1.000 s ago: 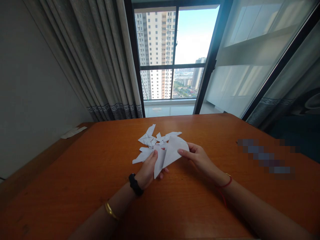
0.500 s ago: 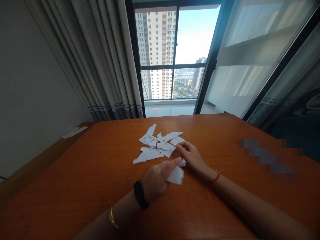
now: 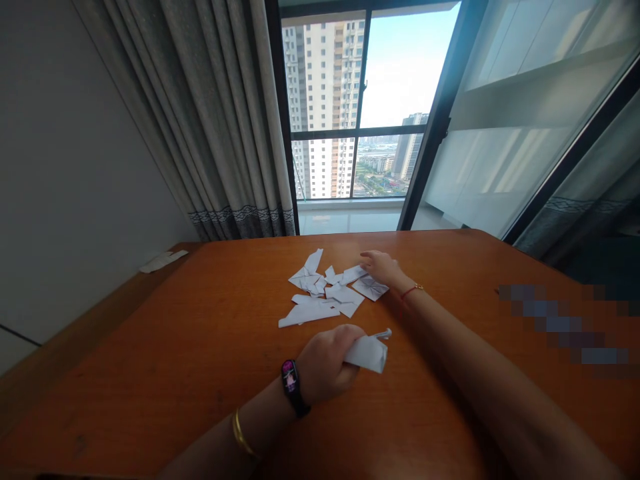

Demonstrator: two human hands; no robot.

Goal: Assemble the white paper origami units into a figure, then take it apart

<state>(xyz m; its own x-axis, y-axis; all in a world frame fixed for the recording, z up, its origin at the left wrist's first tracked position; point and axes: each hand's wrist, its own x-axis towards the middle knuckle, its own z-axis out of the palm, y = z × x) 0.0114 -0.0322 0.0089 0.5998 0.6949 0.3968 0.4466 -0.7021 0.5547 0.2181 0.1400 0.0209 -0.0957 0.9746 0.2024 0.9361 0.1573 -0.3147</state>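
The left hand [image 3: 330,363], nearest of the two, is clamped around a folded paper [image 3: 367,353], thumb on top, with the paper's loose end and a thin curled strip poking out to the right above the table [image 3: 150,347]. A second ago both hands held a white sheet spread between them; now they are well apart. On the left wrist the lit screen of the black watch [image 3: 296,387] has turned into sight, behind it a gold bangle [image 3: 240,433].

Farther on, a loose cluster of paper scraps [image 3: 314,311] lies mid-table, much as it lay half a second ago. The square piece [image 3: 371,289] at its right side, then partly covered by fingers, now shows its dark lines. The right hand [image 3: 383,268] has gone past it toward the far side, fingers stretched over the cluster's far right end; whether they touch or pinch paper I cannot tell.

Wood runs widely from the left hand to the table's left edge, where a pale strip [image 3: 164,261] lies by the wall. To the right, the forearm slants across the surface, and a blurred patch [image 3: 560,323] sits beyond it. A band of wood separates the scraps from the far edge, with the curtain [image 3: 220,120] and window [image 3: 390,80] behind.
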